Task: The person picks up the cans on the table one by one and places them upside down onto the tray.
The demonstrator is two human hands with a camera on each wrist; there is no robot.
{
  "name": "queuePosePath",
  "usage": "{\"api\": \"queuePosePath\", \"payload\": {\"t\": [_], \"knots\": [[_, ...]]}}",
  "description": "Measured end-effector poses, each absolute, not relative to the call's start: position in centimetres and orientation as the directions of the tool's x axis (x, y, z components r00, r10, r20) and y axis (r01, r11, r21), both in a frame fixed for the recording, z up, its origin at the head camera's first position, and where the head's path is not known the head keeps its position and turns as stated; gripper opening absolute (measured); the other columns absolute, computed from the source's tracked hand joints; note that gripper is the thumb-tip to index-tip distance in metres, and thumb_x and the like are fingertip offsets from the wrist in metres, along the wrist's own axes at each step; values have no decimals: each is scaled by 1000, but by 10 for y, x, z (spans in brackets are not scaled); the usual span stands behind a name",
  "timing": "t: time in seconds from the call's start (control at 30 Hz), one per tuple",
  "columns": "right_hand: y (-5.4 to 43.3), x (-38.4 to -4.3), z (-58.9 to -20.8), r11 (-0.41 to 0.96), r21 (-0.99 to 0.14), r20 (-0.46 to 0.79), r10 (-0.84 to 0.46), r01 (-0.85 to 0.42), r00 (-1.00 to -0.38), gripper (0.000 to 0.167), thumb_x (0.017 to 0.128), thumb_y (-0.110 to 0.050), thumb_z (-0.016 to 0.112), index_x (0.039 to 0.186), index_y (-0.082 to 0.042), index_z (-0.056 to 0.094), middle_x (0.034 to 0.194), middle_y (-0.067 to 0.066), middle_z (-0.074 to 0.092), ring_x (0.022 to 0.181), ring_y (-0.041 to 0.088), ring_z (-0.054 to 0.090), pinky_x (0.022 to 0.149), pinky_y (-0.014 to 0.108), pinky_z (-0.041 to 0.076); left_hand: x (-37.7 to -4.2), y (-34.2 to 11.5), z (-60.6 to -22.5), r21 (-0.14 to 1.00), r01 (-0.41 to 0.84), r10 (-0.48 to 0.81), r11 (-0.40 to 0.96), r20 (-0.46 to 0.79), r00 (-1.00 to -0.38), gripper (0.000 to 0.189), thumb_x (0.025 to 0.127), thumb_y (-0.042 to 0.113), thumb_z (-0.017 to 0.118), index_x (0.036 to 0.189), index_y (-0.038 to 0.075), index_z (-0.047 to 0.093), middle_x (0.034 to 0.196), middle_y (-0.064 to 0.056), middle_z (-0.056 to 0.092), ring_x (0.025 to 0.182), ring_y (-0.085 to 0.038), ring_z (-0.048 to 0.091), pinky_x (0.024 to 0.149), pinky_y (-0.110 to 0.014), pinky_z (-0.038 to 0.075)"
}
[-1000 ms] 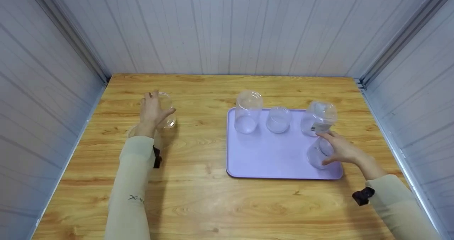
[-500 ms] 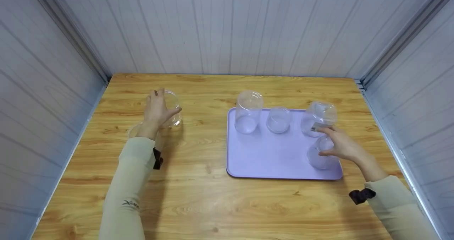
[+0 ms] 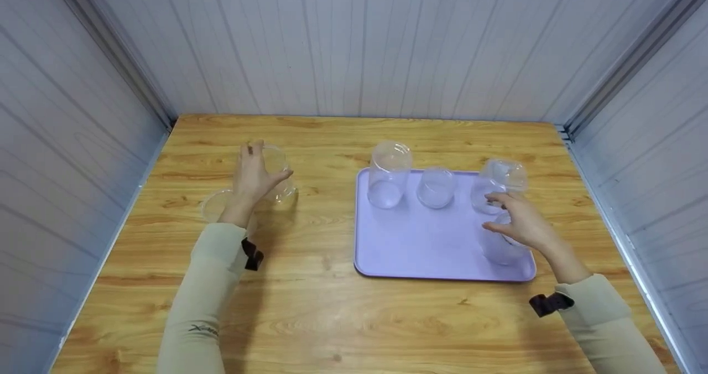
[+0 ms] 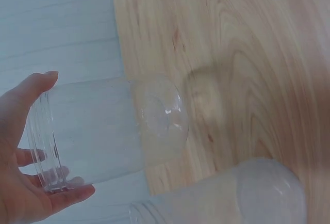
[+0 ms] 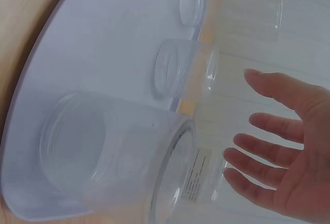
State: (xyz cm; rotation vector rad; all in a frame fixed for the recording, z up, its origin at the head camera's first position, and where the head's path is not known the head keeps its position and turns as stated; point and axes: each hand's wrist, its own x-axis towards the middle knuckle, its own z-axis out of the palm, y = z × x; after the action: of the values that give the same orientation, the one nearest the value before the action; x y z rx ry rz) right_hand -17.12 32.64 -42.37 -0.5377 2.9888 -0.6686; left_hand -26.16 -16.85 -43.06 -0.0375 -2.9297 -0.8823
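My left hand (image 3: 251,177) grips a clear plastic jar (image 4: 98,131) round its rim at the back left of the table. In the left wrist view this jar stands upright relative to the hand, its base towards the wood. A second clear jar (image 4: 273,198) is beside it, partly behind my left wrist in the head view. My right hand (image 3: 520,224) hovers over a clear, open-topped jar (image 5: 118,146) at the front right of the lilac tray (image 3: 420,247). Its fingers are spread and relaxed, apart from the jar, with nothing held.
On the tray's back edge stand a tall clear jar (image 3: 389,175), a short clear jar (image 3: 436,188) and a jar (image 3: 500,177) whose printed label (image 5: 197,175) shows in the right wrist view. Pale panel walls (image 3: 359,47) enclose the wooden table (image 3: 332,318).
My left hand has carried its jar to the right, away from the second jar. The right hand has risen off the front right jar and shifted left and back; that jar stays on the tray.
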Motion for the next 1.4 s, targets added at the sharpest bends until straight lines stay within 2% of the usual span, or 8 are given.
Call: {"api": "queuePosePath", "payload": {"t": [0.1,0.37,0.5,0.77,0.97,1.4], "knots": [[321,-173,-425,840,-432,61,-335,-327,-940,52,74,-14,71,116,9,50,108,25,55,91,39,53,76,48,44,-259,-166,-433,574,50,-2,817,90,-996,92,72,46,68,136,-3,23,129,-31,25,116,-43,31,91,-49,36],[307,-177,-427,817,-494,99,-287,-297,-953,46,76,-13,69,113,8,53,104,24,57,89,37,55,77,47,45,-251,-160,-437,614,41,-27,789,102,-994,94,70,49,68,136,-1,25,122,-27,33,106,-38,39,82,-47,42],[300,-180,-429,796,-527,120,-276,-297,-954,46,77,-16,69,113,7,53,103,23,57,88,36,56,76,46,45,-245,-157,-440,639,38,-44,768,112,-993,94,69,51,68,136,0,26,127,-27,29,113,-40,35,84,-48,41],[288,-184,-438,762,-573,190,-233,-300,-954,47,74,-16,72,112,5,55,99,21,59,85,33,58,72,44,48,-234,-151,-449,698,47,-68,715,136,-988,89,69,44,71,134,-1,29,121,-25,34,108,-37,39,85,-47,40],[278,-188,-445,704,-654,201,-191,-276,-961,49,74,-16,72,114,4,54,98,19,60,87,32,57,69,42,48,-226,-148,-454,736,31,-75,676,111,-991,94,70,50,68,138,3,25,125,-23,32,110,-37,38,86,-48,40],[262,-190,-459,586,-775,199,-130,-237,-971,49,75,-19,72,115,0,53,102,16,59,91,33,55,73,48,46,-213,-137,-463,800,61,-118,596,163,-980,91,68,48,71,135,2,30,125,-18,36,114,-32,38,90,-42,38]]}}
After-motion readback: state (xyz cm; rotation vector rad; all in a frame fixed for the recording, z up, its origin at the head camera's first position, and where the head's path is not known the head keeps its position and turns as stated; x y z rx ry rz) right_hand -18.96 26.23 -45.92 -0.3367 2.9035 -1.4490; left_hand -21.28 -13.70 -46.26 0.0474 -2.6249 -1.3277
